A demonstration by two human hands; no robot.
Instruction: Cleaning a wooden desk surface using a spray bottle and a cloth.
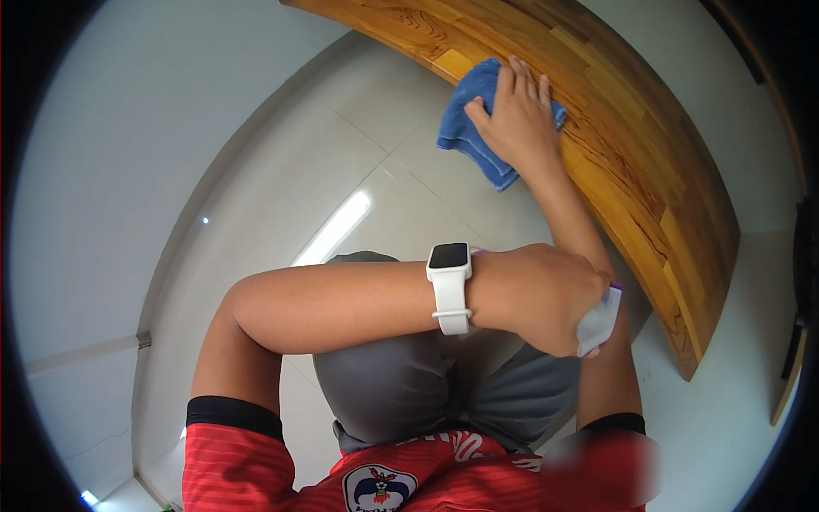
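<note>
My right hand point(521, 118) lies palm down on a folded blue cloth point(470, 125), with its fingers spread towards the wood. The cloth drapes over the near edge of a long wooden shelf or tabletop point(614, 121), and its lower corner hangs free. Bent across my body, my left arm wears a white smartwatch point(449, 256) with a dark screen. My left hand point(544, 301) is closed around a pale grey-white item with a purple edge point(599, 323), close against my right forearm. Most of that item is hidden by the hand, so its kind is unclear.
The wooden surface runs along a white wall point(691, 83) and ends in a corner at lower right. Below are glossy pale floor tiles point(358, 160) with a bright light reflection. Another white wall point(128, 160) stands at left. A dark-edged frame point(790, 358) is at far right.
</note>
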